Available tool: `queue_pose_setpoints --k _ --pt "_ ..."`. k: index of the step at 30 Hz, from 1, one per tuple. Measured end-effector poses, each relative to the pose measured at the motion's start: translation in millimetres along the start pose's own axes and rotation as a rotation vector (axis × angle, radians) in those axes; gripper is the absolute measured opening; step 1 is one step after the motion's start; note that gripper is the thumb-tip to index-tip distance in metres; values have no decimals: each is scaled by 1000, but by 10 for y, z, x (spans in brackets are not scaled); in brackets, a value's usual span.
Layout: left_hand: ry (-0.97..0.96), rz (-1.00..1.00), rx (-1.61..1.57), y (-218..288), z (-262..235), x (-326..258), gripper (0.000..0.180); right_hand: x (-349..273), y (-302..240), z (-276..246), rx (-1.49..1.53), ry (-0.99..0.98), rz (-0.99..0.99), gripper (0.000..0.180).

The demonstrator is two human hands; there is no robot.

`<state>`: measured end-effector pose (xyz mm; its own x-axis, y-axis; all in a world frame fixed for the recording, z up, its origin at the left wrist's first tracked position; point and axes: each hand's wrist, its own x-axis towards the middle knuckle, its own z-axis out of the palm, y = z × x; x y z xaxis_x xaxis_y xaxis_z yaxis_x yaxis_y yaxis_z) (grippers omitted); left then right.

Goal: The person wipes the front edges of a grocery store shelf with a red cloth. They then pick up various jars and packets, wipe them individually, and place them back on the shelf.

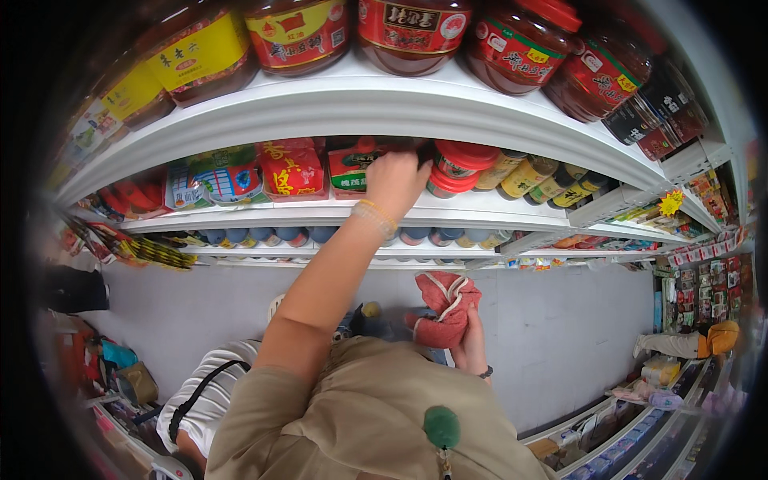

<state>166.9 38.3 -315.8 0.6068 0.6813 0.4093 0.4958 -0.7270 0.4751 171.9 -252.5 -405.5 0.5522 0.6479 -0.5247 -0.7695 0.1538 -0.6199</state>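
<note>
While the red cloth (445,310) sat bunched in the right hand (472,346), low near the chest, the left hand (396,182) reached up.
Its fingers curled among red packets (292,168) and red-lidded jars (458,166) on the white shelf (320,214); what they pinched was hidden.

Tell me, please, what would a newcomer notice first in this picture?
First, the left hand reaching up into the middle shelf, among red packets and red-lidded jars. Next, the right hand low down, holding a red cloth bag. Above, big jars of red sauce line the top shelf.
</note>
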Motion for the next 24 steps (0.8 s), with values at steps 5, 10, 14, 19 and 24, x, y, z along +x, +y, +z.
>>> queue_pose_setpoints --k 5,10,14,19,24 --pt "206 -1 23 13 86 189 23 -11 21 -49 14 16 2 46" --pt "274 -5 -18 -27 118 184 24 6 -12 -36 30 16 36 45" --pt "171 -48 -151 -70 127 158 21 39 16 -45 24 15 28 46" --pt "203 110 -117 -266 338 178 21 115 51 -143 61 -36 49 45" --pt "131 -41 -185 -98 133 104 22 74 5 -72 40 -33 47 44"
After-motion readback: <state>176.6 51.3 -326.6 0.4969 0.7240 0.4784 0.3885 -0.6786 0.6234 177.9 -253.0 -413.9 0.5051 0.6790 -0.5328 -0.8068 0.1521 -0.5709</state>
